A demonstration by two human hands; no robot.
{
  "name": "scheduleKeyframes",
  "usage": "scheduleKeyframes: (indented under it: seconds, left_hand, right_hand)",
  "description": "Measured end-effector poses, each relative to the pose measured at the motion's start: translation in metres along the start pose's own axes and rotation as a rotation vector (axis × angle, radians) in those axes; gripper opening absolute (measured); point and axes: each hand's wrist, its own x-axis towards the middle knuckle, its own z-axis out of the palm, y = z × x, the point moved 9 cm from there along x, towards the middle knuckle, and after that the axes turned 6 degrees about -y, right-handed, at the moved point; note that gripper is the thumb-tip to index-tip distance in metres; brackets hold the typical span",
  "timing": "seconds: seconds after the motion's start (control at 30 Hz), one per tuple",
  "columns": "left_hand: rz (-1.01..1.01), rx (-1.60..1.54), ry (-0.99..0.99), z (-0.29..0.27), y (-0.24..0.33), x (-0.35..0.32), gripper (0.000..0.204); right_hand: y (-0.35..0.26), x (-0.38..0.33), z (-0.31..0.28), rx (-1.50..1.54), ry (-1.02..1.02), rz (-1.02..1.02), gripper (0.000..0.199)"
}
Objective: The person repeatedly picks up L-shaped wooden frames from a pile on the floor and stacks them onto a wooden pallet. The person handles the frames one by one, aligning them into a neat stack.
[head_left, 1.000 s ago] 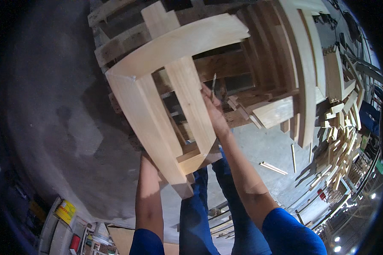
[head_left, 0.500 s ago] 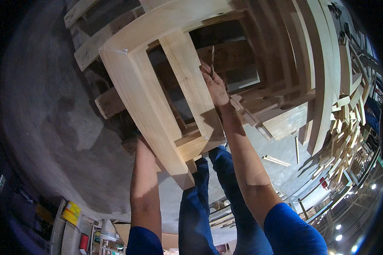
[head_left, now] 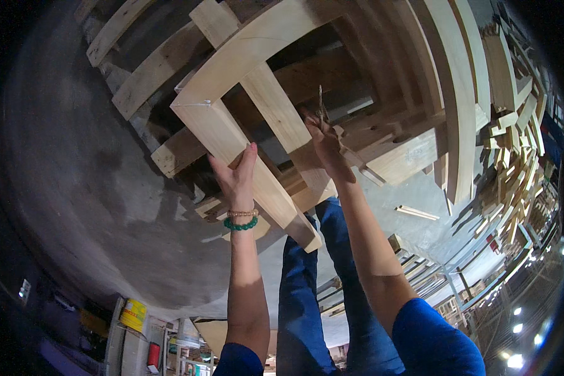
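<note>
A pale wooden frame (head_left: pixel 238 135) with a long side beam and a cross slat (head_left: pixel 276 106) lies slanted before me. Whitish streaks mark its far left corner. My left hand (head_left: pixel 235 178), with beaded bracelets at the wrist, grips the outer edge of the side beam, thumb on top and the other fingers partly hidden. Beside the slat, my right hand (head_left: pixel 324 141) is closed around a thin, dark, pointed stick-like tool (head_left: pixel 321 103) that points away from me; its exact kind is unclear.
Rough pallet slats (head_left: pixel 156 69) lie beneath the frame. Long curved boards (head_left: pixel 454 94) stand at the right, with a heap of loose wood strips (head_left: pixel 514 182) beyond them. Two thin sticks (head_left: pixel 418 212) lie on the grey floor (head_left: pixel 94 188). A yellow container (head_left: pixel 133 314) stands lower left.
The frame's near end has shifted right and slightly up. My left hand, earlier mostly hidden under the beam, now shows on its outer edge. My right hand moved slightly right and down, still holding the tool.
</note>
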Motion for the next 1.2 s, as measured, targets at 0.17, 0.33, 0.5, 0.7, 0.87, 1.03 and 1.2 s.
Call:
scheduleKeyframes:
  seconds: [0.17, 0.33, 0.5, 0.7, 0.87, 1.03, 1.2]
  left_hand:
    - [0.027, -0.015, 0.051, -0.012, 0.025, 0.009, 0.060]
    - [-0.094, -0.031, 0.004, 0.008, 0.019, 0.011, 0.059]
    - [-0.142, 0.011, 0.018, 0.003, 0.022, 0.014, 0.061]
    - [-0.197, 0.050, 0.017, -0.004, 0.031, 0.011, 0.060]
    - [-0.313, -0.002, -0.211, 0.019, 0.042, 0.000, 0.063]
    - [-0.448, 0.246, -0.031, 0.008, 0.033, -0.065, 0.082]
    - [-0.213, 0.590, -0.245, 0.016, 0.078, -0.161, 0.091]
  right_hand:
    - [-0.033, -0.003, 0.019, 0.224, -0.035, -0.151, 0.032]
    - [-0.036, -0.009, 0.001, 0.120, 0.006, -0.189, 0.031]
    - [-0.053, -0.097, -0.024, -0.300, 0.043, -0.298, 0.043]
    - [-0.016, -0.211, -0.078, -0.276, -0.045, -0.088, 0.047]
    - [0.112, -0.324, -0.139, -0.230, -0.027, 0.415, 0.035]
    - [0.226, -0.513, -0.180, 0.274, 0.254, 0.965, 0.034]
    - [0.249, -0.628, -0.198, 0.029, 0.255, 1.049, 0.043]
